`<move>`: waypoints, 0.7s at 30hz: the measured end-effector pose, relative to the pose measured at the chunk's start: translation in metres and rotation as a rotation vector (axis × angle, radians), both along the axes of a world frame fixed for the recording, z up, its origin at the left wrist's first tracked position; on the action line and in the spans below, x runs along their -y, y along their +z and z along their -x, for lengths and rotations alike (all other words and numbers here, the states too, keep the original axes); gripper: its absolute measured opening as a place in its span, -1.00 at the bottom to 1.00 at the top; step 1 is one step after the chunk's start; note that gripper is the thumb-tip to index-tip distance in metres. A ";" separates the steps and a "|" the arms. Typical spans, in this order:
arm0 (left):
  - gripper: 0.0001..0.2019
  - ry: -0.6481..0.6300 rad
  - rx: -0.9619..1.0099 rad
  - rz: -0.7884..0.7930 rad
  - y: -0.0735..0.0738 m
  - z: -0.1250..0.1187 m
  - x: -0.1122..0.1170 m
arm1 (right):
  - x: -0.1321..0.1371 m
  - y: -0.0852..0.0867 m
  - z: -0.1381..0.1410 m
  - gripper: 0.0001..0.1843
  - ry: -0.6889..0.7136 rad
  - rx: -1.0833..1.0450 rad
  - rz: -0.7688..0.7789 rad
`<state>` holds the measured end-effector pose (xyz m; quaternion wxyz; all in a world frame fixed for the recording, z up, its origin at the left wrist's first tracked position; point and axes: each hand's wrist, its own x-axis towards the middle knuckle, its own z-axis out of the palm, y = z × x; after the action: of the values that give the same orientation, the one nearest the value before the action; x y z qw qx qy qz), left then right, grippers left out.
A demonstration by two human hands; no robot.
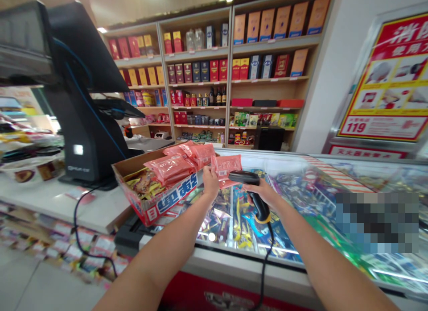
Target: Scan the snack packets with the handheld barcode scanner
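Between the fingers of my left hand (210, 182) is a pink snack packet (228, 164), held up with its barcode label showing. My right hand (265, 192) is wrapped around the grip of a black barcode scanner (260, 207). The scanner's head points left, close in front of the packet's label, and partly covers the packet's lower right. A cardboard box (150, 213) stands just left of my left hand, on the glass lid of the freezer. Several more pink packets (172, 167) are heaped in it, beside yellow-brown packets (145, 186) at its left end.
Under the sliding glass lid of the chest freezer (301, 204) lie many wrapped items. The scanner's cable (265, 262) hangs over its front edge. A black cash register (83, 101) stands on the white counter at left. Shelves (200, 52) of boxes and bottles line the back wall.
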<state>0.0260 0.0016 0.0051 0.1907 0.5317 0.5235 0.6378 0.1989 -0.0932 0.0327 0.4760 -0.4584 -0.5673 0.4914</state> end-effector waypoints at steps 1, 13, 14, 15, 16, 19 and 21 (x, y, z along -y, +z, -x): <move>-0.79 -0.003 0.001 -0.002 0.000 0.000 0.000 | 0.000 0.000 0.000 -0.72 0.002 -0.003 0.000; -0.79 -0.019 0.002 -0.029 -0.003 0.000 -0.002 | -0.001 -0.001 0.001 -0.72 0.016 -0.010 0.014; -0.79 -0.018 -0.001 -0.040 -0.005 0.000 -0.003 | -0.002 -0.001 0.001 -0.72 0.016 -0.009 0.015; -0.79 -0.016 -0.002 -0.052 -0.007 -0.001 -0.004 | -0.003 -0.002 0.000 -0.72 0.012 -0.012 0.015; -0.80 -0.011 -0.001 -0.065 -0.009 -0.001 -0.005 | -0.003 -0.002 -0.001 -0.72 0.006 -0.019 0.012; -0.81 0.007 0.030 -0.093 -0.010 -0.003 -0.007 | -0.006 -0.003 -0.002 -0.69 -0.018 -0.056 0.000; -0.81 0.025 0.077 -0.101 -0.005 0.000 -0.007 | -0.009 -0.003 -0.001 -0.68 -0.034 -0.079 -0.001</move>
<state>0.0263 0.0083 -0.0004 0.1756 0.5092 0.4896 0.6857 0.1999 -0.0838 0.0299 0.5065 -0.4478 -0.5407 0.5006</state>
